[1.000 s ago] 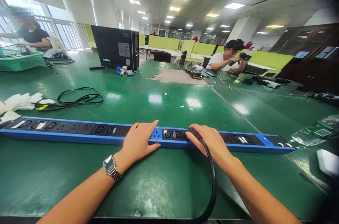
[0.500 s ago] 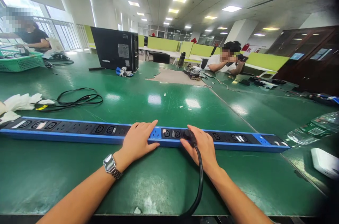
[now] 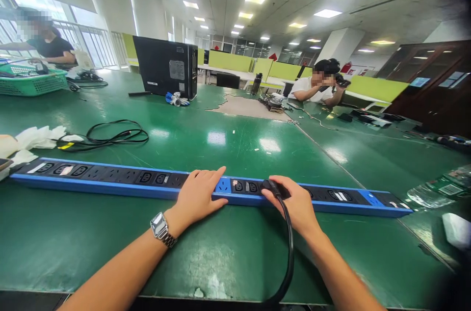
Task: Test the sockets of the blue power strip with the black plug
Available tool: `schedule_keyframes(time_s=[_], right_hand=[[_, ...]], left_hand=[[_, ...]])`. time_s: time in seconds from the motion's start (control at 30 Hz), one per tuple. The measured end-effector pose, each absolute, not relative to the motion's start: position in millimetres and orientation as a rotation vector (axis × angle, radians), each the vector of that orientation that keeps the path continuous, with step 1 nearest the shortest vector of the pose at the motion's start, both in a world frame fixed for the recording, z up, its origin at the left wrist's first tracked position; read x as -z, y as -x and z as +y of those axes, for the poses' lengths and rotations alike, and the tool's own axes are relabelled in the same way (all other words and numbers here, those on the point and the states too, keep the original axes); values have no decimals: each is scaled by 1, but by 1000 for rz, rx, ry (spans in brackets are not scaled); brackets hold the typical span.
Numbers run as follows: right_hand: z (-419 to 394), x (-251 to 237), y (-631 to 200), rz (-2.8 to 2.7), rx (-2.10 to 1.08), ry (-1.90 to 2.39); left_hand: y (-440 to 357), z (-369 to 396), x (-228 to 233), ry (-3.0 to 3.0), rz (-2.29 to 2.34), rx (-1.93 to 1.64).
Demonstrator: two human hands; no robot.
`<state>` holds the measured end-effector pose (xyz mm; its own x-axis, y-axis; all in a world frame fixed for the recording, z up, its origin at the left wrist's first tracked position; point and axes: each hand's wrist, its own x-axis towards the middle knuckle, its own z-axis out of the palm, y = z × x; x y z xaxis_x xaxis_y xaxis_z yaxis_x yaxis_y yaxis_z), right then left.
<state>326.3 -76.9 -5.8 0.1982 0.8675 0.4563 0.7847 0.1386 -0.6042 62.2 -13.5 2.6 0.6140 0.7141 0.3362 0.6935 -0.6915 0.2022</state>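
Pressing flat with spread fingers, the left hand lies on the blue power strip. Just beside it the right hand grasps a black plug at the strip's socket; its cable runs toward the table edge.

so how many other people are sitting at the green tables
2: a person in a black top at the far left by the green plastic basket, and a person in a white top far right of centre. Others may be hidden.

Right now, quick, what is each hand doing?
Left hand: open, lying flat on the power strip.
Right hand: closed on the black plug, at the strip.
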Motion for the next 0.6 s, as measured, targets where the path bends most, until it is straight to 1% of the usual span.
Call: schedule_keyframes(time_s=[0.07,0.13,0.2,0.27,0.43,0.6], right_hand=[[-74,7,-329,-1522,-115,1608],[-69,3,-335,-1299,-100,1551],[-62,-6,-340,-1010,-54,1467],[-56,-18,-338,-958,-63,1462],[-48,-27,-290,-1550,-266,1584],[-40,-18,-241,-1827,-139,1599]], left_hand=[[-62,-14,-3,-2768,1214,-593],[-62,-14,-4,-2761,1218,-568],[-62,-14,-5,-2755,1217,-552],[-62,-14,-5,-2744,1218,-548],[-63,-13,-5,-2716,1243,-578],[-63,-12,-4,-2701,1227,-601]])
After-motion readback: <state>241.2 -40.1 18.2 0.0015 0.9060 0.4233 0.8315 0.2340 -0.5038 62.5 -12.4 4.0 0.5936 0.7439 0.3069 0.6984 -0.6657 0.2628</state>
